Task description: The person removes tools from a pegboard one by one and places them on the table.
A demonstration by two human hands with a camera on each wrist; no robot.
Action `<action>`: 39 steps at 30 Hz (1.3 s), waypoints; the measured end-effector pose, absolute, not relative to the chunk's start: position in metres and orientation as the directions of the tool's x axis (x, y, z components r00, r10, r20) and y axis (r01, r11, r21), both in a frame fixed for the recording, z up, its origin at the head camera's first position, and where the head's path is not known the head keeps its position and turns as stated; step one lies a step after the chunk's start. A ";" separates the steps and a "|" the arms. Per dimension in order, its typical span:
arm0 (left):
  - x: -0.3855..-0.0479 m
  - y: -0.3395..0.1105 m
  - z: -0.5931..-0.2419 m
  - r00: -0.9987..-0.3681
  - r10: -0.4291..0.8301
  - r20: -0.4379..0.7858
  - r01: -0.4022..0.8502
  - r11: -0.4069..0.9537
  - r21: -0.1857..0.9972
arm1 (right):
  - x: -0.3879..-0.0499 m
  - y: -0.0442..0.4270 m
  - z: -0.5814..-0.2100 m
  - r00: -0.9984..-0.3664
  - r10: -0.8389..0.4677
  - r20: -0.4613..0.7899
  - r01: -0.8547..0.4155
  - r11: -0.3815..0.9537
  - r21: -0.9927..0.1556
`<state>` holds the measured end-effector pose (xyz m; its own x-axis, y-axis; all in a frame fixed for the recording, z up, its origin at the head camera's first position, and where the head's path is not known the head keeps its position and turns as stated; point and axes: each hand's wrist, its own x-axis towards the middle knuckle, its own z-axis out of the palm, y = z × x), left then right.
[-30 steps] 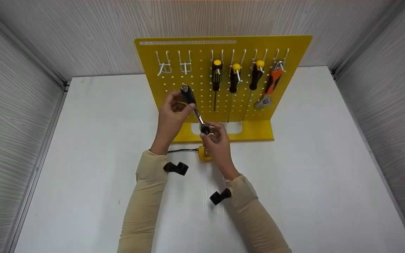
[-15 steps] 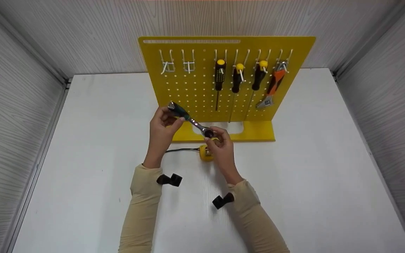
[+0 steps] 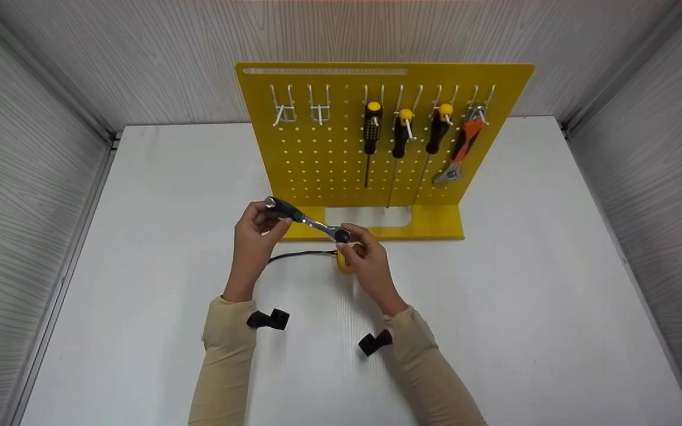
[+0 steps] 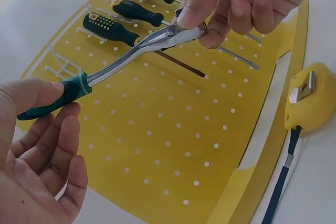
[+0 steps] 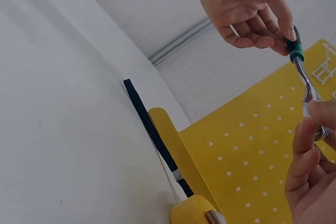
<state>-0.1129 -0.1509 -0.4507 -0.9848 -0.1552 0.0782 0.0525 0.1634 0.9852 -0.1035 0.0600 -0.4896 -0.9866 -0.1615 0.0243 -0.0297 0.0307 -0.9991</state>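
Both hands hold a ratchet wrench [image 3: 316, 223] in the air in front of the yellow pegboard [image 3: 317, 160]. My left hand [image 3: 255, 239] pinches its dark green handle [image 4: 79, 88] between thumb and fingers. The round chrome head is pinched by my right hand [image 3: 367, 260], whose thumb and fingertips partly cover it in the left wrist view. In the head view the wrench slants, handle end up and to the left. Below the right hand, a yellow tape measure [image 4: 313, 98] with a black strap [image 4: 281, 182] lies on the white table, partly hidden in the head view.
Several tools hang on the pegboard's right side: screwdrivers [image 3: 372, 130] with black and yellow handles, and an orange-handled adjustable wrench [image 3: 465, 142]. White hooks [image 3: 319, 112] without tools stick out at its upper left. Pale walls [image 3: 655, 118] enclose the white table [image 3: 530, 296].
My left hand has moved down and to the left with the handle, tilting the ratchet wrench from steep to flatter. The right hand has shifted slightly downward, still gripping the head.
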 end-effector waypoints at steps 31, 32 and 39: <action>-0.072 -0.196 -0.507 -0.974 -0.134 -0.181 -0.203 0.182 0.962 | -0.101 0.063 -0.528 -0.963 -0.269 -0.029 -0.051 0.286 -0.957; -0.071 -0.198 -0.510 -0.973 -0.138 -0.187 -0.211 0.189 0.959 | -0.100 0.062 -0.529 -0.960 -0.278 -0.026 -0.061 0.301 -0.952; -0.066 -0.205 -0.528 -0.961 -0.146 -0.234 -0.267 0.276 0.923 | -0.100 0.060 -0.534 -0.949 -0.312 -0.055 -0.067 0.367 -0.928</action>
<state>-0.0657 -0.2054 -0.5283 -0.9612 -0.1459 -0.2343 -0.2670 0.2761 0.9233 -0.0998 0.0597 -0.5341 -0.9486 -0.3117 -0.0549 -0.0668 0.3667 -0.9279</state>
